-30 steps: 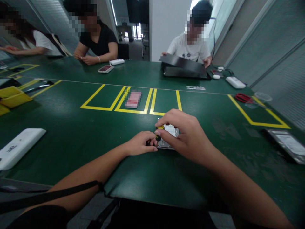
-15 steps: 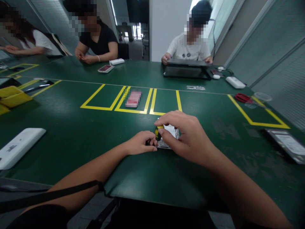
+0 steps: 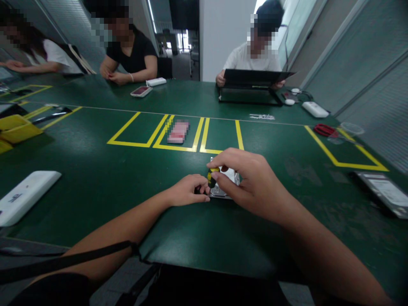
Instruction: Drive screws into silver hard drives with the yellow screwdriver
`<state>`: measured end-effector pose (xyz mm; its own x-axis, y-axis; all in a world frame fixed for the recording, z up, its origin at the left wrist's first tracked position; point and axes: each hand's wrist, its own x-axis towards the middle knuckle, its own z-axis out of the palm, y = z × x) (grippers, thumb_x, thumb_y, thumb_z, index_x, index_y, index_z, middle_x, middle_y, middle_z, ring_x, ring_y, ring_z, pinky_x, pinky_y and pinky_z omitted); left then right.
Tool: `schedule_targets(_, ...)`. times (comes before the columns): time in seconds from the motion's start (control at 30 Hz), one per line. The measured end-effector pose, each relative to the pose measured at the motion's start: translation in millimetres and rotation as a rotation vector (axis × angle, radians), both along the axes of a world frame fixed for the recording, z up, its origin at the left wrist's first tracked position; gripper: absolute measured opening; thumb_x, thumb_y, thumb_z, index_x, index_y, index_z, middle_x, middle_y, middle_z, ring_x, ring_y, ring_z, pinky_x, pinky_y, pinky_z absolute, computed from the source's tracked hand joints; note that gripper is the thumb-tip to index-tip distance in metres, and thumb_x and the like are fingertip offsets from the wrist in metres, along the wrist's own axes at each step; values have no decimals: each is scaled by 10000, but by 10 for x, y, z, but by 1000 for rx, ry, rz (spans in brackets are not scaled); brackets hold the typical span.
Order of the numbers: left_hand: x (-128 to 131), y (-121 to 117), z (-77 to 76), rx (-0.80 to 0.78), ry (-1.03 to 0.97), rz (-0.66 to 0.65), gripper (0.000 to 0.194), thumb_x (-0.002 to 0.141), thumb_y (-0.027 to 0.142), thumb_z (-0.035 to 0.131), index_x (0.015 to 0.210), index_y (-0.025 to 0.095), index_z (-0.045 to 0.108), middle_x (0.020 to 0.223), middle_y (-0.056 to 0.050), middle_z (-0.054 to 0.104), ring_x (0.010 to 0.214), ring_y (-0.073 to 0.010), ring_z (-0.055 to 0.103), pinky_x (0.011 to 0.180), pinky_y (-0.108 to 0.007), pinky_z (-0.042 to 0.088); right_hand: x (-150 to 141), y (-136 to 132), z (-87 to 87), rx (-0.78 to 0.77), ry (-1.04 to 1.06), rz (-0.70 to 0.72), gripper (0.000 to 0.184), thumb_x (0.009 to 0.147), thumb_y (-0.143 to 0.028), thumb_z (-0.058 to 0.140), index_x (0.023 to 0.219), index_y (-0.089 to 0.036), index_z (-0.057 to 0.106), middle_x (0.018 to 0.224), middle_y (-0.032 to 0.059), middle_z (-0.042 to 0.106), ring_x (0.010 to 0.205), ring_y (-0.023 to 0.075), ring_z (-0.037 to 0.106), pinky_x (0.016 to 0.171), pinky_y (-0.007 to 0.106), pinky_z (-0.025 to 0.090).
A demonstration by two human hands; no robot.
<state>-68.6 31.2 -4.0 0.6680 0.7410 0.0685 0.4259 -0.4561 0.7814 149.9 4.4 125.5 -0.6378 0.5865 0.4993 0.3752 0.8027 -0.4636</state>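
Observation:
A silver hard drive (image 3: 227, 182) with a white label lies flat on the green table (image 3: 95, 178) in front of me. My right hand (image 3: 251, 182) hovers over it, fingers pinched round the yellow and black handle of a small screwdriver (image 3: 212, 176) that stands upright at the drive's left edge. My left hand (image 3: 188, 191) rests on the table just left of the drive, fingers curled and touching the drive's corner near the tool's tip. What sits under the tip is hidden.
Yellow tape boxes mark the table; a pink item (image 3: 178, 131) lies in one. A white device (image 3: 24, 196) is at the left, yellow bins (image 3: 15, 127) beyond it, another drive (image 3: 384, 191) at the right, red scissors (image 3: 323, 130) further back. Three people sit across; one holds a black laptop (image 3: 251, 87).
My hands have stayed almost still on the screwdriver and drive. The person opposite has closed and then raised the black laptop's lid.

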Motion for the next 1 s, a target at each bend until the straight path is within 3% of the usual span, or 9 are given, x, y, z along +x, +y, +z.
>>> schedule_targets(0.17, -4, 0, 18, -10, -6, -15, 219, 811, 362, 713, 833, 157, 637, 798, -2, 623, 757, -142, 558, 678, -261, 431, -16, 2, -11, 10, -6, 5, 105, 922, -205, 621, 1000, -138, 643, 957, 37, 637, 889, 136, 563, 787, 258, 411)
schedule_targets(0.37, -9, -1, 18, -16, 6, -15, 223, 823, 373, 698, 878, 163, 649, 783, 4, 598, 739, -136, 540, 672, -255, 424, 2, 16, 1, 3, -31, -20, 140, 906, -216, 673, 1001, -121, 633, 914, 21, 622, 815, 112, 541, 730, 237, 389)
schedule_targets(0.67, 1, 0, 21, -12, -23, -25, 214, 821, 344, 689, 792, 165, 574, 754, 15, 577, 728, -135, 536, 681, -255, 414, 12, 52, -55, -142, -192, -2, 176, 921, -228, 653, 1080, -154, 637, 981, 16, 649, 849, 120, 573, 772, 247, 387)
schedule_targets(1.0, 4, -1, 13, -9, -25, -15, 221, 815, 360, 686, 836, 163, 589, 766, 20, 566, 727, -134, 527, 671, -256, 407, 7, 61, -37, -266, -250, -11, 176, 902, -220, 659, 1069, -167, 634, 902, -20, 637, 784, 94, 552, 688, 225, 343)
